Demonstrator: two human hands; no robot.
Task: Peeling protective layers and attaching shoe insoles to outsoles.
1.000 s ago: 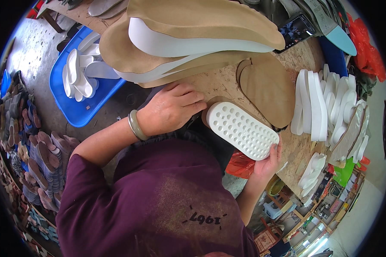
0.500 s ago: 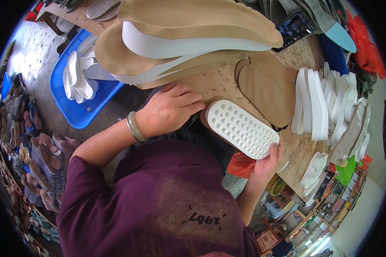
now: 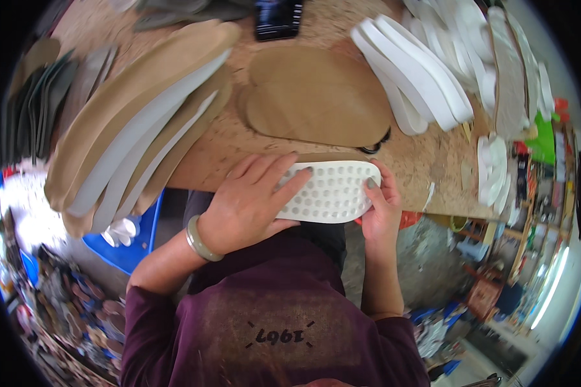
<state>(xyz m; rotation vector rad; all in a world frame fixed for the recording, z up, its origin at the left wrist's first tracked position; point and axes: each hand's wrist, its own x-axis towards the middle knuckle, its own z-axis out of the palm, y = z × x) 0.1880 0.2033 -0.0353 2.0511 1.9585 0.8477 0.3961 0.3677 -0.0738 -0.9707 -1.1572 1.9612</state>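
Observation:
A white shoe sole (image 3: 332, 191) with rows of round dimples faces up between my hands, in front of the bench edge. Along its far side shows a strip of brown material. My left hand (image 3: 242, 197), a pale bangle at its wrist, lies over the sole's left end with its fingers across the dimples. At the other end my right hand (image 3: 382, 203) grips the sole, thumb on the dimpled face and fingers round the edge. Just beyond lie flat brown insole-shaped pieces (image 3: 316, 97), overlapping on the bench.
Brown-topped white soles (image 3: 135, 129) lean in a stack at the bench's left. White soles (image 3: 413, 74) stand at the right, with smaller white pieces (image 3: 492, 171) nearer. A phone (image 3: 278, 19) lies at the back. Below the bench at left is a blue tray (image 3: 132, 248).
My left hand has come onto the sole's left end, where before it was apart from it. The sole has turned from slanted to nearly level. The whole view has shifted.

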